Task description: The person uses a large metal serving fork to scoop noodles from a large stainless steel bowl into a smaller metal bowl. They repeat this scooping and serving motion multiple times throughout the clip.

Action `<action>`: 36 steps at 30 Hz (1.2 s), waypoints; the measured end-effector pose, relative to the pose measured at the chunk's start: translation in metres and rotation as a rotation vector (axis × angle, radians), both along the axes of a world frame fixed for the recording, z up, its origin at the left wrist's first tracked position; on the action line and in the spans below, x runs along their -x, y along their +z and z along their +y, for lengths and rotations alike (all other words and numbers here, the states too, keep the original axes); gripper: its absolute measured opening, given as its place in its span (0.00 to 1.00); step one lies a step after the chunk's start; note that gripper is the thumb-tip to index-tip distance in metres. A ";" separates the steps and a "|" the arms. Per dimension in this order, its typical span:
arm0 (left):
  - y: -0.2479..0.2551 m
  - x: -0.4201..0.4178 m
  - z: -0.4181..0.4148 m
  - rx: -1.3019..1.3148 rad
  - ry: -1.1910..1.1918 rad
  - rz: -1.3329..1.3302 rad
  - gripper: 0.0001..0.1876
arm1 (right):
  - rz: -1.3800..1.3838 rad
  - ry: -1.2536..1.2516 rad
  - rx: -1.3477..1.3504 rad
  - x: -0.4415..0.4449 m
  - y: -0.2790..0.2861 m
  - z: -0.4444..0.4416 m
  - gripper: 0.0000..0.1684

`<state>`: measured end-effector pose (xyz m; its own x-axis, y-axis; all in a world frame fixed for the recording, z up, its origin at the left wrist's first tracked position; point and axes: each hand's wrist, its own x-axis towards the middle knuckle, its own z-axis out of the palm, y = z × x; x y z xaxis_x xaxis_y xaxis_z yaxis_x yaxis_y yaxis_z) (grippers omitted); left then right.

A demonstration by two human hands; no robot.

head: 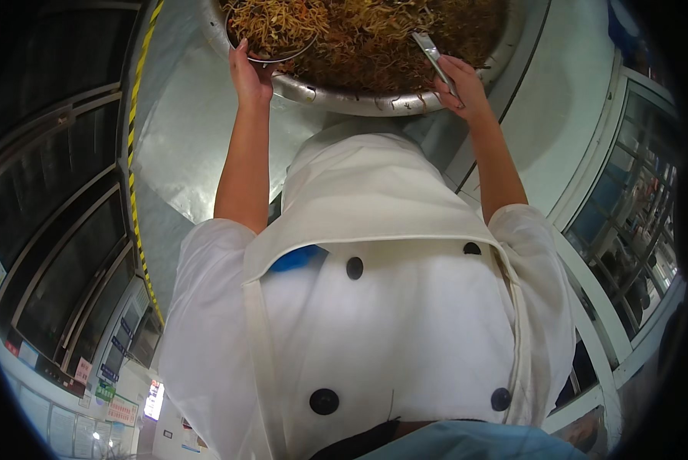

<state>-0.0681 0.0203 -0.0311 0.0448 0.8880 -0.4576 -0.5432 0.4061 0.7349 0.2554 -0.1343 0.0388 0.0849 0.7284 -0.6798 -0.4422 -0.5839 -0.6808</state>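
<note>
A large round metal basin (pixel 355 103) stands before me at the top of the view, holding a mass of brown cooked noodles (pixel 367 57). My left hand (pixel 252 75) grips the near-left rim of a metal bowl (pixel 286 57) heaped with noodles, over the basin's left part. In my right hand (pixel 462 83) is a flat metal utensil, seemingly tongs (pixel 436 60), whose far end reaches into the noodles at the right. The tip of the utensil is hard to make out. A few noodle strands cling to the basin's near rim.
Shiny metal sheeting (pixel 206 144) covers the floor or surface left of the basin. Yellow-and-black tape (pixel 132 149) runs along dark glazed cabinets (pixel 68 230) at the left. A pale wall panel (pixel 533 115) and a framed window (pixel 625 201) lie to the right.
</note>
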 end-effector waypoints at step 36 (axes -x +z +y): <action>-0.046 -0.091 -0.020 0.148 -0.334 -0.331 0.25 | -0.884 0.865 0.210 -0.068 0.161 0.043 0.20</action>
<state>0.0228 0.0003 -0.0771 0.4800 0.7271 -0.4908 -0.5603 0.6846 0.4662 0.3231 -0.0917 0.1995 0.1193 0.6577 -0.7437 0.6993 -0.5874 -0.4073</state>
